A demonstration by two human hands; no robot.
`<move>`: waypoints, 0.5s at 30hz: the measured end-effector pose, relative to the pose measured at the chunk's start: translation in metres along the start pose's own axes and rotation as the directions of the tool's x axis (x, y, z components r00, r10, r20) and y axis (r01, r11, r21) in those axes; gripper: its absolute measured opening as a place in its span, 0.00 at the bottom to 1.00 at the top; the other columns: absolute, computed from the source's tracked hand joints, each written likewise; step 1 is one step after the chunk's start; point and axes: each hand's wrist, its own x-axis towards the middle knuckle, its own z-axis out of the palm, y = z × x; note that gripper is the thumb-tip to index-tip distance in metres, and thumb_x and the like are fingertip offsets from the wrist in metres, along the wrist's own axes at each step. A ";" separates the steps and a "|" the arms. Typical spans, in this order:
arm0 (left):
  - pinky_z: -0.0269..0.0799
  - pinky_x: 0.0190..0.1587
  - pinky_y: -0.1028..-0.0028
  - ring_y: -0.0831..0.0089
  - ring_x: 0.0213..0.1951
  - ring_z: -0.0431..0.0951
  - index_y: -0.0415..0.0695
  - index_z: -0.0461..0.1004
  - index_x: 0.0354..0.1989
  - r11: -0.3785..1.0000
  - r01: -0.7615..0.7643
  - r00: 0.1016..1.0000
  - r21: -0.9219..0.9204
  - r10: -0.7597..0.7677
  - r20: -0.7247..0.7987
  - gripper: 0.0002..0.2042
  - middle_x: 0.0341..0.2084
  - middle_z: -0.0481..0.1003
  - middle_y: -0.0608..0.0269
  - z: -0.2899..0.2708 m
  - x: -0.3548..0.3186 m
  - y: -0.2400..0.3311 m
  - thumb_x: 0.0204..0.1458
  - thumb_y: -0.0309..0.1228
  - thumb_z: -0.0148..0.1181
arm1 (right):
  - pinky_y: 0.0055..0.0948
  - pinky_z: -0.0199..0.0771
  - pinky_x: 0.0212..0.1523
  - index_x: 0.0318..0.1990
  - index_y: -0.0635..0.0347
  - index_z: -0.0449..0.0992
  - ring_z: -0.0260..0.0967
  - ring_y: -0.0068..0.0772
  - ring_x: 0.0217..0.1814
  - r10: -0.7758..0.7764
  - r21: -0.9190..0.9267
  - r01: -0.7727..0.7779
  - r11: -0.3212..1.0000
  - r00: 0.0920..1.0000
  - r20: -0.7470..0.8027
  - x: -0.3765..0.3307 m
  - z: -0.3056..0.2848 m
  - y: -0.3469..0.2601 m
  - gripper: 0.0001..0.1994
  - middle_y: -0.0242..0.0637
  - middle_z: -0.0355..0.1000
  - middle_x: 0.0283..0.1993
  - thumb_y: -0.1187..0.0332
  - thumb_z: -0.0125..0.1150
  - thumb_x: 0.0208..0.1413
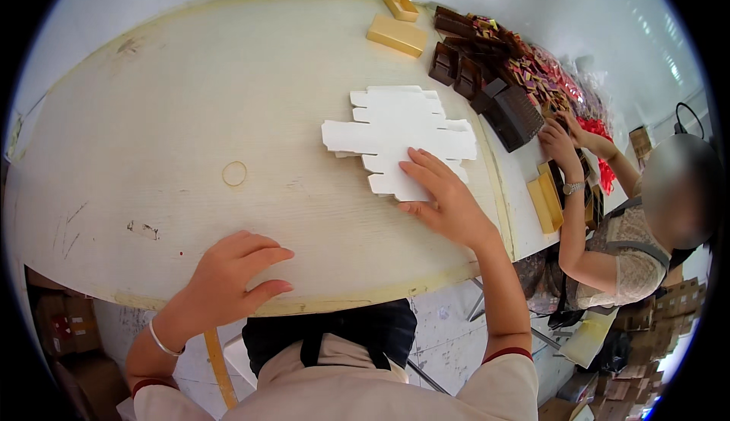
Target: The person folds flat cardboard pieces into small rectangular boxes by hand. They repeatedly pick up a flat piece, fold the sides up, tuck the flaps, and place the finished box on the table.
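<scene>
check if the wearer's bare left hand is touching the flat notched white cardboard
Apart. The head view shows bare pale tabletop between the left hand and the white cardboard.

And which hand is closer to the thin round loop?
Left. The left hand is just below the loop; the right hand is farther right, on the white cardboard.

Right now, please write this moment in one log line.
left hand: open, empty | right hand: on white cardboard blanks | gold boxes: beyond blanks
</scene>
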 end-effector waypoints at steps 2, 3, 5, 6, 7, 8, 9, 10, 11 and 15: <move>0.72 0.37 0.68 0.61 0.34 0.75 0.41 0.77 0.40 0.999 -0.038 0.999 -0.023 0.038 0.014 0.16 0.34 0.76 0.57 0.015 0.006 0.009 0.44 0.34 0.70 | 0.41 0.56 0.67 0.57 0.64 0.68 0.54 0.55 0.69 0.004 -0.009 -0.003 1.000 0.995 0.098 -0.008 -0.003 0.003 0.29 0.54 0.59 0.66 0.69 0.69 0.46; 0.72 0.37 0.68 0.61 0.34 0.75 0.41 0.77 0.40 0.998 -0.055 0.998 -0.034 0.056 0.020 0.16 0.34 0.76 0.57 0.021 0.008 0.014 0.44 0.34 0.69 | 0.41 0.56 0.67 0.57 0.64 0.69 0.54 0.55 0.68 0.005 -0.013 -0.003 1.000 0.989 0.148 -0.012 -0.003 0.004 0.28 0.54 0.59 0.65 0.69 0.69 0.46; 0.72 0.37 0.68 0.61 0.34 0.75 0.41 0.77 0.40 0.996 -0.079 0.996 -0.038 0.080 0.043 0.15 0.33 0.76 0.58 0.030 0.010 0.026 0.45 0.34 0.69 | 0.38 0.54 0.68 0.59 0.62 0.68 0.53 0.50 0.70 0.015 -0.026 -0.010 1.000 0.982 0.186 -0.021 -0.006 0.011 0.30 0.50 0.58 0.67 0.69 0.70 0.46; 0.72 0.37 0.68 0.61 0.34 0.75 0.41 0.77 0.40 0.995 -0.091 0.994 -0.040 0.093 0.054 0.15 0.33 0.76 0.58 0.033 0.010 0.031 0.45 0.34 0.68 | 0.37 0.53 0.69 0.60 0.62 0.67 0.53 0.47 0.71 0.020 -0.034 -0.013 0.999 0.979 0.204 -0.025 -0.009 0.014 0.31 0.48 0.58 0.68 0.70 0.70 0.46; 0.72 0.37 0.68 0.61 0.34 0.75 0.41 0.77 0.40 0.995 -0.091 0.994 -0.038 0.093 0.057 0.15 0.33 0.76 0.58 0.036 0.009 0.036 0.46 0.34 0.68 | 0.36 0.53 0.69 0.59 0.61 0.69 0.54 0.46 0.70 0.019 0.036 -0.027 0.999 0.978 0.206 -0.026 -0.015 0.017 0.30 0.47 0.60 0.67 0.70 0.70 0.46; 0.71 0.37 0.68 0.61 0.34 0.75 0.41 0.77 0.39 0.996 -0.089 0.994 -0.031 0.091 0.062 0.14 0.33 0.76 0.58 0.038 0.009 0.042 0.46 0.34 0.68 | 0.35 0.53 0.69 0.58 0.61 0.70 0.55 0.45 0.70 0.014 0.111 -0.038 0.993 0.979 0.205 -0.025 -0.024 0.019 0.29 0.46 0.62 0.66 0.70 0.70 0.46; 0.71 0.38 0.68 0.62 0.34 0.75 0.41 0.77 0.39 0.995 -0.092 0.993 -0.033 0.094 0.066 0.14 0.33 0.76 0.58 0.039 0.010 0.047 0.46 0.34 0.68 | 0.35 0.53 0.68 0.57 0.61 0.71 0.57 0.44 0.69 0.017 0.177 -0.054 0.983 0.978 0.206 -0.025 -0.035 0.020 0.28 0.45 0.64 0.64 0.70 0.70 0.46; 0.71 0.38 0.69 0.61 0.34 0.75 0.41 0.77 0.40 0.994 -0.107 0.991 -0.038 0.109 0.074 0.15 0.34 0.76 0.57 0.040 0.010 0.051 0.46 0.34 0.68 | 0.34 0.55 0.67 0.56 0.61 0.72 0.59 0.42 0.68 0.035 0.242 -0.094 0.966 0.971 0.237 -0.025 -0.046 0.021 0.26 0.44 0.66 0.62 0.71 0.69 0.47; 0.71 0.38 0.69 0.61 0.35 0.75 0.41 0.77 0.40 0.992 -0.116 0.990 -0.040 0.119 0.081 0.15 0.35 0.76 0.57 0.041 0.011 0.056 0.46 0.34 0.68 | 0.33 0.58 0.65 0.55 0.61 0.73 0.61 0.40 0.67 0.046 0.309 -0.132 0.942 0.961 0.272 -0.023 -0.057 0.023 0.24 0.44 0.69 0.60 0.72 0.68 0.48; 0.71 0.43 0.65 0.61 0.41 0.75 0.43 0.76 0.44 0.996 -0.066 0.998 -0.062 0.064 -0.027 0.17 0.40 0.75 0.56 0.048 0.001 0.077 0.46 0.35 0.69 | 0.33 0.75 0.47 0.46 0.65 0.77 0.75 0.42 0.45 -0.027 -0.004 0.027 1.000 0.965 -0.261 -0.041 -0.054 -0.001 0.12 0.41 0.78 0.44 0.77 0.59 0.53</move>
